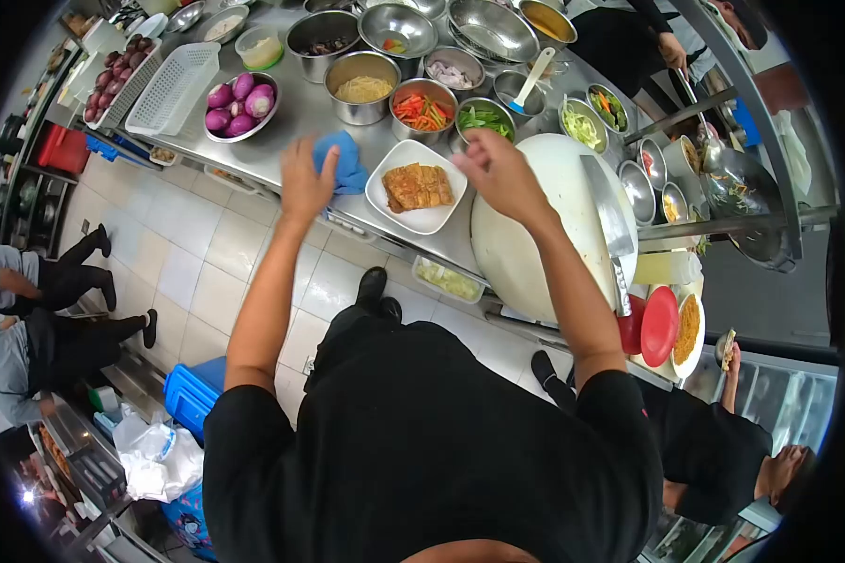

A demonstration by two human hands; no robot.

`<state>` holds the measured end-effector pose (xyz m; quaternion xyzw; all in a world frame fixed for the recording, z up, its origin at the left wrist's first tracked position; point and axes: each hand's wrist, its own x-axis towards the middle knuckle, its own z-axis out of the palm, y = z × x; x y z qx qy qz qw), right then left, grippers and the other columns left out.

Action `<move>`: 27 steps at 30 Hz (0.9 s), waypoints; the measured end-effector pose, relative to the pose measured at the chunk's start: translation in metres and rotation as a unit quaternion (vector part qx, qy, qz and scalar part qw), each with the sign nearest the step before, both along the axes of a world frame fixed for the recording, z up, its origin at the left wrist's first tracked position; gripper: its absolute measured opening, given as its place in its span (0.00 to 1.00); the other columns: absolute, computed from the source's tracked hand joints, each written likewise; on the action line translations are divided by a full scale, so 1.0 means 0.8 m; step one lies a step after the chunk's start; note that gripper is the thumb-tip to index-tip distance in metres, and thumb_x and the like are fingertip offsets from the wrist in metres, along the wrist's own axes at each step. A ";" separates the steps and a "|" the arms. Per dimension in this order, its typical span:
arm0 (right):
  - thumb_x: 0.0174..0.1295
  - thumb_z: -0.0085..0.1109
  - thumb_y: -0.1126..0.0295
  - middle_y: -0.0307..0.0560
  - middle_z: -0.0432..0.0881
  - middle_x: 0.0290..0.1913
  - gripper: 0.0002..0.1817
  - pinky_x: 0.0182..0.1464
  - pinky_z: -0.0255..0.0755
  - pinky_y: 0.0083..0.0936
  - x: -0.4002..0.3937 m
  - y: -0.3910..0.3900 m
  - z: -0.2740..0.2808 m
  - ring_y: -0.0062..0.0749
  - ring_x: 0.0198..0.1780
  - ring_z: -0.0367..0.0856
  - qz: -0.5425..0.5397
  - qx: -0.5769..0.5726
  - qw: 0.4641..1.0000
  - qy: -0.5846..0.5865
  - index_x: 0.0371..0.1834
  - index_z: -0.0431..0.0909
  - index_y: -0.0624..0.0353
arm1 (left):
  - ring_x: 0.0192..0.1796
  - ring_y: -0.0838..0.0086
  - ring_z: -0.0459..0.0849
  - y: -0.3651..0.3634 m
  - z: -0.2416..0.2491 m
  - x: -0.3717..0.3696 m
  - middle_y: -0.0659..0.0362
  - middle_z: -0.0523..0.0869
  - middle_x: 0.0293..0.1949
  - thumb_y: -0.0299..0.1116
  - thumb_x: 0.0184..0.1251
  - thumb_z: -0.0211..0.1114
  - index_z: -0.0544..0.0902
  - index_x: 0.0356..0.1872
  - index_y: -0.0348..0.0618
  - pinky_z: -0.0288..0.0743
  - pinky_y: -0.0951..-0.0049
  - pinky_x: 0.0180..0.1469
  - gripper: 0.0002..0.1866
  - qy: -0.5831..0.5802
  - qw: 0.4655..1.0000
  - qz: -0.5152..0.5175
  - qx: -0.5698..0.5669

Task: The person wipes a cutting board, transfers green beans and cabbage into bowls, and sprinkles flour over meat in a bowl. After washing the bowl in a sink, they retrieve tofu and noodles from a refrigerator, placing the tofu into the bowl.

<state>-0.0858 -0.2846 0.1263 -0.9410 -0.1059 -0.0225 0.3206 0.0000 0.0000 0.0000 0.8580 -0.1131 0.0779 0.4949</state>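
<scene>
Nearest the person, a small tub (448, 279) of pale chopped vegetable sits at the counter's edge, beside a round white board (545, 235) with a cleaver (610, 230) lying on it. Further right stand red lids (657, 326) and a plate of yellow shreds (689, 328).

The left hand (304, 178) rests on a blue cloth (345, 161) on the steel counter (296, 117), fingers loosely together and bent over the cloth's edge. The right hand (498, 169) hovers above the board's rim, just right of a white dish (418, 188); its fingers are curled inward, and whether they pinch anything cannot be told. The dish lies between the two hands and holds a browned, sliced slab of food (417, 186).

Just past the hands stand steel bowls: one of red and orange strips (423, 110), one of green strips (484, 118), one of pale noodles or shreds (362, 88), one of pale green shreds (582, 125). Left of these, a bowl of purple onions (239, 105) sits next to an upturned white basket (173, 86) and a tray of more onions (113, 80).

Further back are larger bowls, one with dark pieces (324, 42), one with pinkish slices (453, 73), a pot with a ladle (530, 80), and a big bare bowl (494, 28). At right, small cups (652, 174) of seasoning edge a wok (737, 188).

Other people stand at far right and sit at left.
</scene>
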 end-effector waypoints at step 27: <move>0.58 0.43 0.77 0.53 0.79 0.29 0.10 0.18 0.70 0.21 -0.050 0.119 -0.177 0.29 0.20 0.77 -0.298 0.481 0.802 0.191 0.39 0.70 0.72 | 0.31 0.74 0.76 0.274 -0.225 -0.328 0.56 0.80 0.28 0.49 0.71 0.47 0.77 0.34 0.33 0.71 0.72 0.37 0.24 0.328 0.900 0.286 -0.026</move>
